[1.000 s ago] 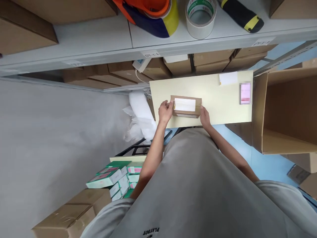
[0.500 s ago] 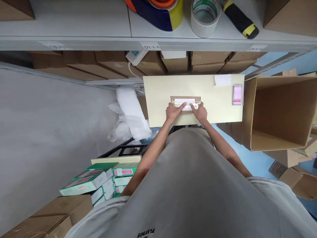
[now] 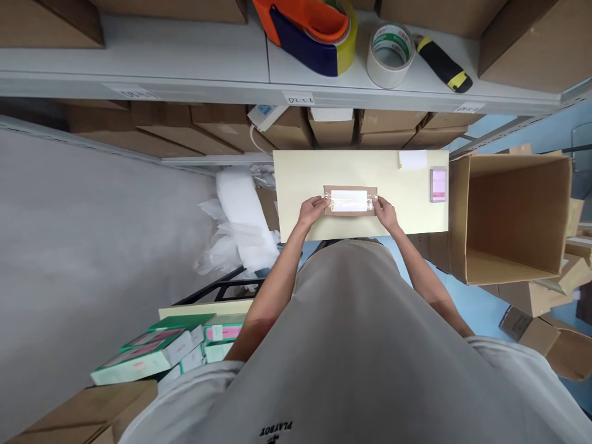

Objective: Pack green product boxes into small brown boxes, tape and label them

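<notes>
A small brown cardboard box (image 3: 350, 189) with a white label (image 3: 349, 201) and clear tape at its ends is over the pale yellow tabletop (image 3: 300, 169). My left hand (image 3: 313, 210) grips its left end, thumb on the upper face. At the opposite end, my right hand (image 3: 385, 213) pinches the box, with the thumb near the taped edge. Fingers under the box are partly hidden. Toward the table's right end lie a pink-and-white packet (image 3: 438, 184) and a stack of white slips (image 3: 413, 160).
On the shelf above sit an orange-and-blue tape dispenser (image 3: 305, 37), a tape roll (image 3: 391, 55) and a black-yellow cutter (image 3: 444, 63). A large open carton (image 3: 513, 216) stands right of the table. White foam wrap (image 3: 243, 209) hangs at left, with green-white boxes (image 3: 143, 351) lower down.
Both thumbs have moved outward from the middle of the label to the box's ends, so the label now shows whole. The camera view has shifted slightly.
</notes>
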`<state>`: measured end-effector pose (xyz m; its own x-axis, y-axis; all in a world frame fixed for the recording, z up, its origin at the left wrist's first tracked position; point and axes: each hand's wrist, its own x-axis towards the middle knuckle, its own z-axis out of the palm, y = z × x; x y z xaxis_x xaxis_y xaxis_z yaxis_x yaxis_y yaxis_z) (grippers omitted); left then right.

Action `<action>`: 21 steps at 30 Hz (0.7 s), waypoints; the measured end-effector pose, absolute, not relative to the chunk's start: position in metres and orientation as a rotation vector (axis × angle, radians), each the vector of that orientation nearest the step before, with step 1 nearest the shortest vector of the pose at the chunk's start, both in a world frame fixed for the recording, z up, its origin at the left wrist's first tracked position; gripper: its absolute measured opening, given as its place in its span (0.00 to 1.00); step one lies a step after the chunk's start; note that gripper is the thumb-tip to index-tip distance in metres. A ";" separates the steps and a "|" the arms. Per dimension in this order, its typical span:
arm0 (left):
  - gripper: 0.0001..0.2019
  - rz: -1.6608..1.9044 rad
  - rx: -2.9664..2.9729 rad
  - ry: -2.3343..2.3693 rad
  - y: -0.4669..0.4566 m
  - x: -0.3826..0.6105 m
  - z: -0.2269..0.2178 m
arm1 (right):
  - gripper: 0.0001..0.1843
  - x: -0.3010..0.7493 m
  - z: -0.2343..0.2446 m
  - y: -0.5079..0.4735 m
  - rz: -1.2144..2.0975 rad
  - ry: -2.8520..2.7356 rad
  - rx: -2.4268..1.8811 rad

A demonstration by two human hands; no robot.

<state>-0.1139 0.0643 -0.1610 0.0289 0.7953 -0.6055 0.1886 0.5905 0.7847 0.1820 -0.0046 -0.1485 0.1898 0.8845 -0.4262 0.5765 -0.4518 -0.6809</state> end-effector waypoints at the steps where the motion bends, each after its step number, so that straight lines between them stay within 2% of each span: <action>1: 0.18 0.576 0.907 1.489 0.064 -0.116 -0.161 | 0.43 0.182 -0.148 -0.006 1.139 -1.384 -2.093; 4: 0.16 0.557 1.084 1.486 0.061 -0.118 -0.162 | 0.42 0.181 -0.146 -0.009 1.093 -1.412 -2.020; 10: 0.29 0.579 1.245 1.476 0.055 -0.113 -0.168 | 0.33 0.185 -0.151 -0.017 0.976 -1.267 -1.941; 13: 0.29 0.511 1.253 1.456 0.049 -0.114 -0.175 | 0.30 0.182 -0.158 -0.028 1.003 -1.139 -2.050; 21: 0.30 0.525 1.111 1.381 0.009 -0.115 -0.197 | 0.32 0.156 -0.168 -0.070 1.073 -1.032 -2.223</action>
